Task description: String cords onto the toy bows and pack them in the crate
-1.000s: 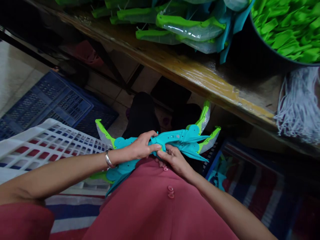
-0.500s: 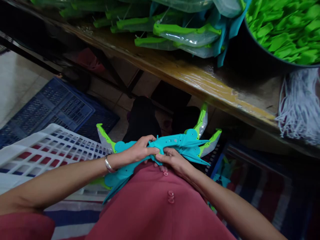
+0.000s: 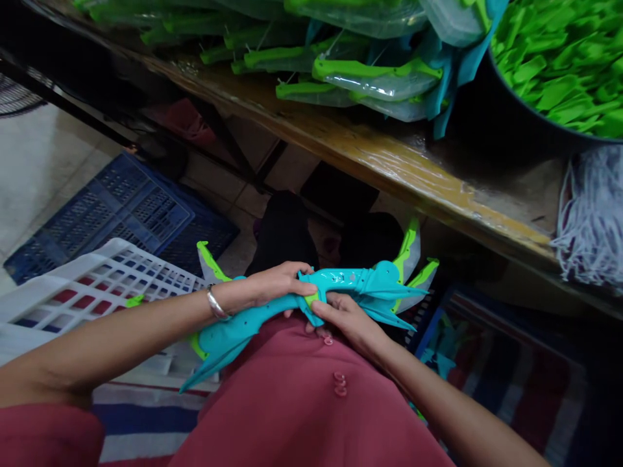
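Note:
Held across my lap is a teal plastic toy bow point(image 3: 335, 279), with pointed fins and curved green-and-clear limbs at its ends. My left hand point(image 3: 280, 285) is closed around the bow just left of its middle, the thumb pressing near a small green piece point(image 3: 311, 299) set in the grip. From the other side my right hand point(image 3: 344, 316) grips the middle too, its thumb against the same spot. Some fingertips of both hands are hidden beneath the bow.
Stacked bow parts point(image 3: 377, 74) with green edges lie on the wooden table point(image 3: 413, 178). Nearby are a dark tub point(image 3: 545, 130) of green pieces and a bundle of white strings point(image 3: 591, 214). A white crate point(image 3: 114, 259) and a blue crate point(image 3: 107, 207) stand to the left.
The bow and both hands sit slightly further right and lower in view, as does the table. The bow has tilted a little; both hands keep their hold at its middle.

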A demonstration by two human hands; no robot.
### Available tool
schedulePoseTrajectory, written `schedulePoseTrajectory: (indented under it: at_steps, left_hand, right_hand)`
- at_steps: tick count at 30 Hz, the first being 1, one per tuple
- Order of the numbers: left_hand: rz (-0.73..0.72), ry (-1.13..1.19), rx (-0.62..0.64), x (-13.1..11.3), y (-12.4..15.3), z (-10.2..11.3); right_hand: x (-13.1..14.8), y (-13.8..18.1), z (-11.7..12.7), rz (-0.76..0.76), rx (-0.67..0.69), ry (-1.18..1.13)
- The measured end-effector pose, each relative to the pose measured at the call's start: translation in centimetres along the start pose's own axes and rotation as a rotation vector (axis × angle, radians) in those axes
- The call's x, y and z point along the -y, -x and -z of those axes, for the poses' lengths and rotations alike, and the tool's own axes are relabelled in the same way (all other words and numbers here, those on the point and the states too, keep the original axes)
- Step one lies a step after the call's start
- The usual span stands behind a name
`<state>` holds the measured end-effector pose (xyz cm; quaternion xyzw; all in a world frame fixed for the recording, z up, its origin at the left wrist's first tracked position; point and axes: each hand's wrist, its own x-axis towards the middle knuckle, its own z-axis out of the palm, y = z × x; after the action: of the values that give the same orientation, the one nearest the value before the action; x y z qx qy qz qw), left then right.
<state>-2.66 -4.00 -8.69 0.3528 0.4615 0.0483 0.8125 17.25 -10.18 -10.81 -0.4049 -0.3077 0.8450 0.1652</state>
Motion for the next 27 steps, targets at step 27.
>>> schedulePoseTrajectory:
  at_steps: [27]
  left_hand:
    - [0.156,0.452,0.327,2.7,0.1,-3.3]
  right_hand:
    - [3.9,5.2,-1.3,1.092,-0.172,1.857]
